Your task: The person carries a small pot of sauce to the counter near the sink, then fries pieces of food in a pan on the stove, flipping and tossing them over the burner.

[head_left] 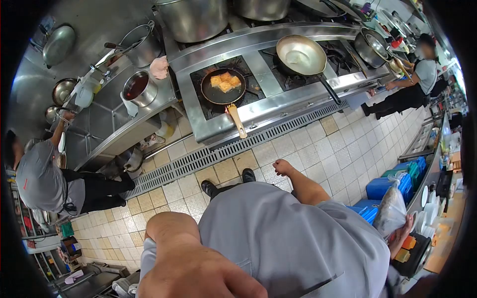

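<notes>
My left hand (203,270) is raised close to the camera, its back showing; the frame edge cuts off the fingers, so I cannot tell if they are closed. My right hand (283,168) hangs beside my apron over the tiled floor, fingers curled in, with nothing visible in them. In front, on the stove (271,79), a frying pan (211,97) with a wooden handle (236,120) holds several golden-brown pieces of food (225,82). Neither hand touches the pan. A larger light-coloured pan (300,54) rests on the burner to its right.
Large pots (191,22) line the back. Left of the stove, a pot of dark red liquid (135,85) stands by the sink (107,111). Co-workers stand at left (42,174) and far right (426,74). Behind me, another person's hand (408,226) is at a plastic bag (391,211) near blue bins (380,188).
</notes>
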Available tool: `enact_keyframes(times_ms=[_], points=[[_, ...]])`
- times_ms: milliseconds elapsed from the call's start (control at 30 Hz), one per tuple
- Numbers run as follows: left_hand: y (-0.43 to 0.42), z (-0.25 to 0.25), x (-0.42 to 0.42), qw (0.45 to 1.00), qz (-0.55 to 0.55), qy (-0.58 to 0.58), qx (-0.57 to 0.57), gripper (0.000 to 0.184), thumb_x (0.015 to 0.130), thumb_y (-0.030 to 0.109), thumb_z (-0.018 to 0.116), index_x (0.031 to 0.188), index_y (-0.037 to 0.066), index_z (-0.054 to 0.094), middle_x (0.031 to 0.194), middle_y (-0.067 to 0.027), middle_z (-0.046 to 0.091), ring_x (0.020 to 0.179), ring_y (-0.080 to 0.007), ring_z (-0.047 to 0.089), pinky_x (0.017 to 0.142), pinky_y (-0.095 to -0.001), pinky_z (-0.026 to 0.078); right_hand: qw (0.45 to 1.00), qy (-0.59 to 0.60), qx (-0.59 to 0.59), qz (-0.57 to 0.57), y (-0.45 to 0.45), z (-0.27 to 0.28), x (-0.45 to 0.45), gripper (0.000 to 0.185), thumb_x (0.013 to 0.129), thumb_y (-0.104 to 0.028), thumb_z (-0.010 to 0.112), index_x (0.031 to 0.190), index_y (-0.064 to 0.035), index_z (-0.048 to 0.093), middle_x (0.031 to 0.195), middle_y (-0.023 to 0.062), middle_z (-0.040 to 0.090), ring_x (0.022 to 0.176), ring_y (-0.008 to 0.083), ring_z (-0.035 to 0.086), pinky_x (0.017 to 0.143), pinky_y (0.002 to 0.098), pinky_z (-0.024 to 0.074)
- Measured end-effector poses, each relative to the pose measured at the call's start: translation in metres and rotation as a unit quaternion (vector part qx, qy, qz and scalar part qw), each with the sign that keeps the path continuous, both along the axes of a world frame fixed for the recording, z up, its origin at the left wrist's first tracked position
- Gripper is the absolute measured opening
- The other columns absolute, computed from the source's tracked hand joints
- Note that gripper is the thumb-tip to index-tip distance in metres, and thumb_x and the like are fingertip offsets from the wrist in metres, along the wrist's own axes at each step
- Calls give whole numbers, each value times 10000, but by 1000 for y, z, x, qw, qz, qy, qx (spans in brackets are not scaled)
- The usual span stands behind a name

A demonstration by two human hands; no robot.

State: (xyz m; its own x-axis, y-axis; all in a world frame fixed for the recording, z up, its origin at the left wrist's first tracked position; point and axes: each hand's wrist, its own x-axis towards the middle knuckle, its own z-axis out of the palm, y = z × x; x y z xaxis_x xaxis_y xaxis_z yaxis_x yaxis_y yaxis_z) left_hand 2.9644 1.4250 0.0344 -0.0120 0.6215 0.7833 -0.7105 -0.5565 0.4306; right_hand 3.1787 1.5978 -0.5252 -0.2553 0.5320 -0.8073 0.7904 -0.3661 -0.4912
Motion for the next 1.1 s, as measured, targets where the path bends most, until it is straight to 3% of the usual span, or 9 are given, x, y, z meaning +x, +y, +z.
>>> enact_keyframes(times_ms=[333,433,1100], points=[[2,-1,0,1000,3,1,11,266,859,428,583,1122,406,550,941,78,592,594,-123,507,593,-272,368,1000,9,5,-9,1,-13,1,316,889,-310,482,991,-27,574,735,112,637,568,203,638,434,343,478],[2,0,2,1000,11,-6,0,268,856,432,585,1121,410,551,945,81,591,601,-123,508,592,-271,370,1000,-3,-11,2,2,-8,3,301,870,-307,460,1017,-63,558,830,110,640,619,191,629,496,332,486],[17,-1,-3,999,-30,11,8,281,849,430,596,1123,388,548,962,76,584,625,-124,510,608,-273,380,1000,5,3,-3,5,-6,4,329,892,-307,468,1014,-15,561,813,129,646,611,216,655,456,341,497]])
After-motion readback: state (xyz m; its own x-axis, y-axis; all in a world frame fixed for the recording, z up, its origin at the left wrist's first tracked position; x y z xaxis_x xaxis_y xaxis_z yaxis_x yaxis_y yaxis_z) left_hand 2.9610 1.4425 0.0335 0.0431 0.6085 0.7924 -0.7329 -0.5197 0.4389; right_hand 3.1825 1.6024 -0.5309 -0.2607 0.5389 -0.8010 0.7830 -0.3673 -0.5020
